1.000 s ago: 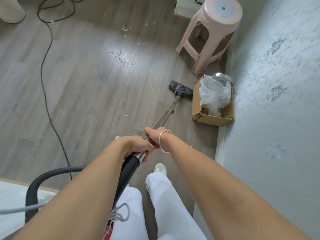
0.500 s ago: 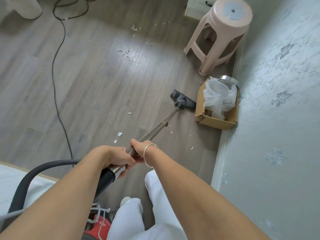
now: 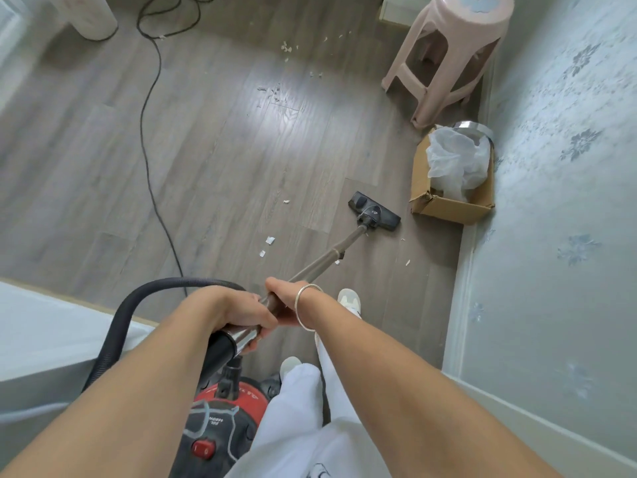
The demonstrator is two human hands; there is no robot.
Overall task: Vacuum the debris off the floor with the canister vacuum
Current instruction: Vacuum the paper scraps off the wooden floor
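The metal wand (image 3: 320, 263) of the canister vacuum (image 3: 220, 422) is held by 2 hands close together. The left hand (image 3: 241, 313) is closed round the wand's chrome lower end, where the black hose (image 3: 162, 288) is joined; its fingers are curled underneath. The right hand (image 3: 281, 296), with a silver bangle (image 3: 305, 307) on the wrist, is wrapped round the tube just ahead of the left. How the right fingertips lie cannot be told, as they are hidden under the tube.

The wand is angled forward and to the right, and the black floor head (image 3: 374, 211) is set flat on the grey wooden floor (image 3: 224, 167), near the front corner of a cardboard box (image 3: 448, 207) but apart from it. A crumpled clear plastic bag (image 3: 455, 160) is held in the box, which is placed against the patterned wall (image 3: 558, 201). A pink plastic stool (image 3: 448, 60) is seen beyond it.

Pale debris (image 3: 270, 240) is scattered on the floor: 2 scraps just left of the wand, smaller flecks to its right, and more bits far ahead near the stool.

The red and black canister is found at the person's feet, beside a white trouser leg; 1 white shoe (image 3: 350, 300) is visible. A dark cord (image 3: 148, 132) is trailed across the floor on the left.
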